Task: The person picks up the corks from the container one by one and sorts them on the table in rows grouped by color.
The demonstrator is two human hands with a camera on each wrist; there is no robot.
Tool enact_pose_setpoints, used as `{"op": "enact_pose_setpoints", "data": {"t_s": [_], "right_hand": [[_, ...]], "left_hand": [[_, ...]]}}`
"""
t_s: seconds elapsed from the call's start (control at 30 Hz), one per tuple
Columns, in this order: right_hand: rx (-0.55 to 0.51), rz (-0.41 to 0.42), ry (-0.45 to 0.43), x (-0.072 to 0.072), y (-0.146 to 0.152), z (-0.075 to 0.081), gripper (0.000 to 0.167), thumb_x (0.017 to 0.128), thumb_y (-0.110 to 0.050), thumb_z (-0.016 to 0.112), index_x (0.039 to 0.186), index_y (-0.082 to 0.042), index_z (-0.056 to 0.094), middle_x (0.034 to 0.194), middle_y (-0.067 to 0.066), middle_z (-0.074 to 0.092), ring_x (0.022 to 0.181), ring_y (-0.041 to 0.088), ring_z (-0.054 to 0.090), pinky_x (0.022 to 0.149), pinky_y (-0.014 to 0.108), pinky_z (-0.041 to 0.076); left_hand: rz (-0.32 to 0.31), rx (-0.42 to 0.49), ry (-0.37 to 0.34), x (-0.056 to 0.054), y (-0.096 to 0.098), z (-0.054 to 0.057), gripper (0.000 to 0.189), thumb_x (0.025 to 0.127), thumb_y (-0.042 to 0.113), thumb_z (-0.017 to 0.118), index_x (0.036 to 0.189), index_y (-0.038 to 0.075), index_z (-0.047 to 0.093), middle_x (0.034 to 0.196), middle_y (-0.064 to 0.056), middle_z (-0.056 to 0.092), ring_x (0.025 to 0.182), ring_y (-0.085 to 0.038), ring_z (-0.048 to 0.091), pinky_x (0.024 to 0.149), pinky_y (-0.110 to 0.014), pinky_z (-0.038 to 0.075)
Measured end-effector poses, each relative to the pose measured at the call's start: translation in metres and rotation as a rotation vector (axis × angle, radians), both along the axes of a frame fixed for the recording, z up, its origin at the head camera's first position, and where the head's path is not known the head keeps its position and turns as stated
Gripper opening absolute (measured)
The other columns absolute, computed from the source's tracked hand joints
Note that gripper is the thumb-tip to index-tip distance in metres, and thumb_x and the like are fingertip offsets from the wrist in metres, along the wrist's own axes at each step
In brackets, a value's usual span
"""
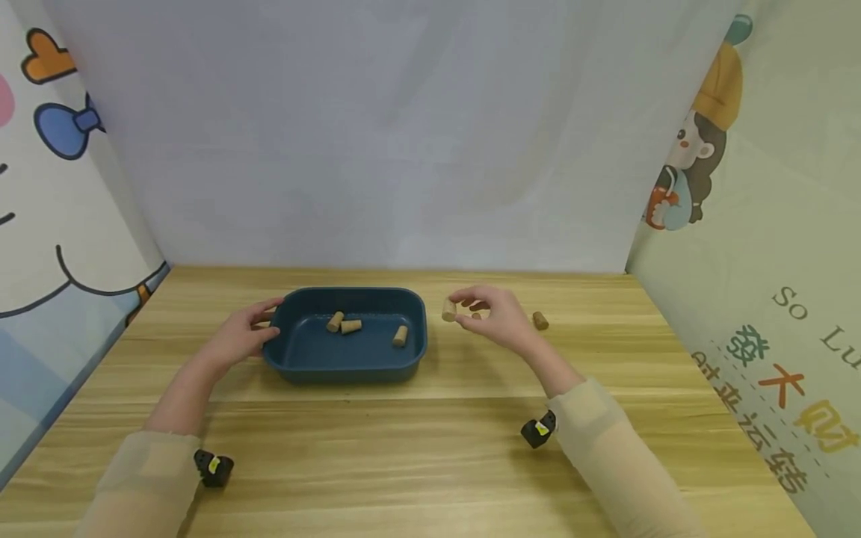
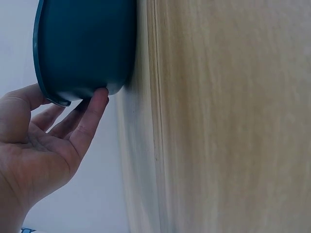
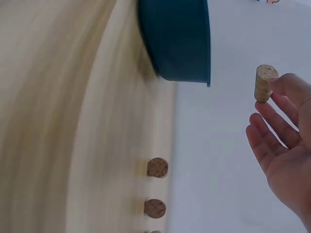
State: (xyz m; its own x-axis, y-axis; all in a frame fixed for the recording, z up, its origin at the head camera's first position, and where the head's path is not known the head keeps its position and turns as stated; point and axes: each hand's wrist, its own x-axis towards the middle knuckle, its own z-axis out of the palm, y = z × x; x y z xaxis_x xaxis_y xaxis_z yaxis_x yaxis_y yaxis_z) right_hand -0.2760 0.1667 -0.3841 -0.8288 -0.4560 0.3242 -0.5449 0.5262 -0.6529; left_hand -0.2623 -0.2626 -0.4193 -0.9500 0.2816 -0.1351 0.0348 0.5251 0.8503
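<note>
Pale cloth [image 1: 403, 134] hung behind a wood-grained surface [image 1: 377, 456]. With the hands apart, the left hand [image 1: 238, 336] gripped the left end of a blue tray [image 1: 346, 375], where three corks [image 1: 400, 336] lay. Right of the tray, the right hand [image 1: 498, 317] pinched a raised cork [image 1: 448, 309] between thumb and fingers; more corks [image 3: 157, 167] sat near it on the surface.

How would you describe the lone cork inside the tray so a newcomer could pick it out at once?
On the wooden table stands a dark blue tray, the left hand at one end. Look inside, toward the opposite end, nearer the right hand, for a small cork. It sits by itself, while the two other corks in there lie close together, farther left.
</note>
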Motion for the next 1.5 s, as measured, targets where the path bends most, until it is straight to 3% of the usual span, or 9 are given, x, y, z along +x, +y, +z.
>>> {"op": "enact_pose_setpoints", "data": {"t_s": [0.3, 0.73, 1.13, 1.5], "right_hand": [[0.042, 0.025, -0.035, 0.003, 0.015, -0.019, 0.027, 0.085, -0.008, 0.068, 0.112, -0.006, 0.068, 0.109, 0.008, 0.068, 0.089, 0.021, 0.063, 0.078, 0.036, 0.055], [0.16, 0.009, -0.166, 0.007, 0.031, -0.041, 0.031, 0.085, -0.006, 0.069, 0.116, -0.004, 0.066, 0.113, 0.009, 0.066, 0.096, 0.023, 0.063, 0.081, 0.033, 0.054], [0.175, -0.009, -0.262, 0.001, 0.044, -0.049, 0.03, 0.085, -0.004, 0.068, 0.115, -0.001, 0.065, 0.11, 0.012, 0.066, 0.097, 0.024, 0.064, 0.083, 0.031, 0.054], [0.247, -0.013, -0.267, 0.0, 0.053, -0.044, 0.03, 0.086, -0.006, 0.068, 0.115, -0.005, 0.065, 0.109, 0.011, 0.066, 0.099, 0.026, 0.064, 0.085, 0.035, 0.054]], "left_hand": [[0.003, -0.009, -0.001, 0.001, 0.0, 0.001, 0.062, 0.1, 0.014, 0.046, 0.153, 0.013, 0.014, 0.148, -0.034, 0.021, 0.13, -0.049, 0.033, 0.081, -0.044, 0.053], [-0.005, -0.019, -0.001, 0.002, 0.0, 0.002, 0.062, 0.1, 0.013, 0.045, 0.153, 0.012, 0.013, 0.148, -0.034, 0.02, 0.131, -0.05, 0.031, 0.082, -0.045, 0.053], [-0.001, -0.014, 0.0, 0.002, -0.002, 0.002, 0.062, 0.1, 0.013, 0.045, 0.153, 0.013, 0.014, 0.148, -0.034, 0.02, 0.132, -0.05, 0.03, 0.082, -0.044, 0.053], [-0.001, -0.028, 0.002, 0.003, -0.001, 0.004, 0.062, 0.1, 0.014, 0.046, 0.153, 0.012, 0.014, 0.148, -0.034, 0.021, 0.131, -0.049, 0.031, 0.081, -0.044, 0.053]]}}
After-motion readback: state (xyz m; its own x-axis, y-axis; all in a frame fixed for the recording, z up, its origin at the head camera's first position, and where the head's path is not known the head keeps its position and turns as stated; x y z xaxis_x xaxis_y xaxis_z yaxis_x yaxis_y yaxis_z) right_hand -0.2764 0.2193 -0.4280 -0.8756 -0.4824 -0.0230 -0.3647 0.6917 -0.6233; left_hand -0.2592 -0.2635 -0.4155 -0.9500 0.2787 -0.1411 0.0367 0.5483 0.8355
